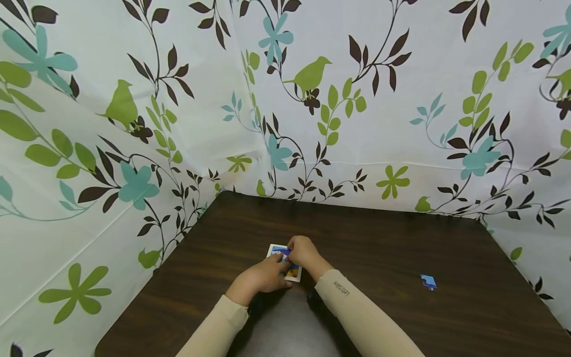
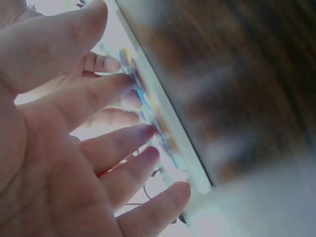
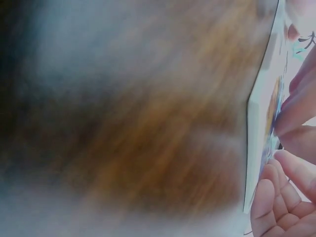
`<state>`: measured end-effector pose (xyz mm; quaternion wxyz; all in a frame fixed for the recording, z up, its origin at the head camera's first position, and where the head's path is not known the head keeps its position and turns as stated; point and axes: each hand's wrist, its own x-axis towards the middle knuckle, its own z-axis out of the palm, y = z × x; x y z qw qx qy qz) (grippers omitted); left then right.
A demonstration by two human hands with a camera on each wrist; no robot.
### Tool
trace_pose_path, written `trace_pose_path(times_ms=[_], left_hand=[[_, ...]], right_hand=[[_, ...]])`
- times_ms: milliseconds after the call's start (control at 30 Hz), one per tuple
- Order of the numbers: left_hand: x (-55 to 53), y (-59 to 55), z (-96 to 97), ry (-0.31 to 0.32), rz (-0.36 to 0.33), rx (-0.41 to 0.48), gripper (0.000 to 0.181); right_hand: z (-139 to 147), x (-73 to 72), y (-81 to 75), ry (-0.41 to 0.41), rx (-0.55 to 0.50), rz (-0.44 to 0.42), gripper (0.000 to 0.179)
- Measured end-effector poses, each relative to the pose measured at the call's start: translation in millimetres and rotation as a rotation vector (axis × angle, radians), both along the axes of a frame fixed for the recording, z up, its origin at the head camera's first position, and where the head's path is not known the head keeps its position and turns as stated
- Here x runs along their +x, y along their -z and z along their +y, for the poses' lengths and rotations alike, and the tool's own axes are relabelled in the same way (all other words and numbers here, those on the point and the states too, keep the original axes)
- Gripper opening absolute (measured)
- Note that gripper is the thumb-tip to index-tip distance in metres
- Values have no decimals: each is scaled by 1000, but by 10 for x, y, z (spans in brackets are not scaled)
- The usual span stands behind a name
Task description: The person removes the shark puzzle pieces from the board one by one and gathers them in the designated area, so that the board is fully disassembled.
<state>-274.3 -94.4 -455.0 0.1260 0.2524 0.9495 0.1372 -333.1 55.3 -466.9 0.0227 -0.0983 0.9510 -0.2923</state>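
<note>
A small picture puzzle in a white frame lies on the dark wooden table. My left hand rests at its left and front side, partly covering the picture. In the left wrist view the fingers of that hand are spread and nearly straight, with fingertips right at the puzzle's edge and face. At the puzzle's upper right, my right hand has curled fingers, with fingertips at the picture. The puzzle appears nearly edge-on in the right wrist view. I cannot tell whether the right fingertips pinch a piece there.
A loose blue puzzle piece lies on the table off to the right of both hands. White cloth printed with leaves, flowers and birds hangs behind the table and along its left side.
</note>
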Motion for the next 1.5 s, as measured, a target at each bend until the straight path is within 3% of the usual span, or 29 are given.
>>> trace_pose_path(times_ms=[167,433,667,867,1267,1500], left_hand=[[28,-28,-15,-59,0,14,69],[82,-29,-13,-118,-20,-70,73],[86,-37,-14,-115,-30,-102,72],[94,-68,-3,-139,-57,-95,69],[92,-57,17,-147,-25,-118,70],[88,-57,12,-154,-23,-111,70]], right_hand=[[-11,3,-1,16,3,6,29],[-14,-2,6,31,15,3,31],[-8,-13,28,33,-4,16,32],[-3,5,27,48,-64,-26,34],[18,34,10,32,-64,14,12],[139,16,-46,4,-198,12,5]])
